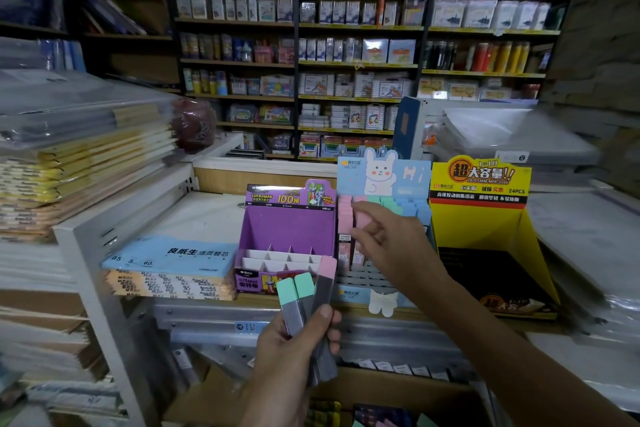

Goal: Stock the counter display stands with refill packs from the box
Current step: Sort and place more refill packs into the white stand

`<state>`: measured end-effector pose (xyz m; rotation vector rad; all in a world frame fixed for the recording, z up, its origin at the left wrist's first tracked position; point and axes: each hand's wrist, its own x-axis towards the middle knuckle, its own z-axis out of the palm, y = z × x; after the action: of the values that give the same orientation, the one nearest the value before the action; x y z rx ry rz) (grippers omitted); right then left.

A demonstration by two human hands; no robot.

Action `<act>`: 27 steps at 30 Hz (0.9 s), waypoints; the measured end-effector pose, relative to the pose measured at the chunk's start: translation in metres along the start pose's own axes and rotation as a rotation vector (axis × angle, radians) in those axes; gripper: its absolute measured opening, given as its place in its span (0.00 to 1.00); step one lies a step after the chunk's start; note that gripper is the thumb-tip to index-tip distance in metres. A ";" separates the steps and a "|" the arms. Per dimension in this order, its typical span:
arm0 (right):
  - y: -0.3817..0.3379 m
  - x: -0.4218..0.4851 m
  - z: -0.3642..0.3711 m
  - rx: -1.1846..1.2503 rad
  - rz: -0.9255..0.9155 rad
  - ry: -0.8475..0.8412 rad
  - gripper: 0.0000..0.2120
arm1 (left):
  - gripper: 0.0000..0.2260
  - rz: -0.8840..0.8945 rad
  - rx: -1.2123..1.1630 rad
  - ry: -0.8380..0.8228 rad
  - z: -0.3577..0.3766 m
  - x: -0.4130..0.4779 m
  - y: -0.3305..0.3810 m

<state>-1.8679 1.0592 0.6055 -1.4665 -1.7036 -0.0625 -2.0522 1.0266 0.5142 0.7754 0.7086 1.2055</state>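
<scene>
In the lower middle of the frame the left hand (294, 347) rises on a near-vertical forearm from the bottom edge, its fingers curled round a fan of three refill packs (306, 298). These are grey tubes, two with green caps and one with a pink cap. The thumb lies flat across the pink-capped tube and the other fingertips are hidden behind the bundle. The right forearm crosses from the lower right corner up towards the centre, wrist slightly bent. The right hand (388, 239) reaches into the pale blue display stand (398, 177) (the one with a white rabbit on its header card). There the thumb and forefinger pinch a pink pack (360, 222) standing in the left end of the stand's upper row, and the remaining fingers are loosely bent below it. That row also holds pink, green and blue caps side by side. Just left of it stands the purple display stand (287, 229), its white divider slots showing. Just right stands the yellow display stand (481, 229). A stack of blue-wrapped loose-leaf paper (169, 256) lies left of the purple stand. At the bottom edge a brown carton (214, 399) is partly visible, its contents too blurred to read. Stocked shelves (346, 62) fill the upper half of the frame.
</scene>
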 end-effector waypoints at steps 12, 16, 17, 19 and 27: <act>-0.022 -0.040 -0.011 0.467 0.362 -0.358 0.18 | 0.15 0.057 0.111 -0.042 0.020 -0.002 -0.009; -0.020 -0.040 -0.011 0.506 0.391 -0.348 0.15 | 0.13 0.106 0.210 -0.074 0.025 -0.003 -0.010; -0.020 -0.040 -0.012 0.521 0.402 -0.351 0.15 | 0.13 0.114 0.215 -0.071 0.026 -0.003 -0.010; -0.019 -0.038 -0.013 0.568 0.426 -0.365 0.15 | 0.14 0.117 0.210 -0.065 0.029 -0.003 -0.010; -0.010 -0.027 -0.019 0.697 0.465 -0.429 0.08 | 0.14 0.073 0.149 -0.062 0.031 0.000 -0.008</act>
<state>-1.8675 1.0248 0.6050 -1.3312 -1.4234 1.0532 -2.0227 1.0204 0.5246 0.9654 0.7299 1.1983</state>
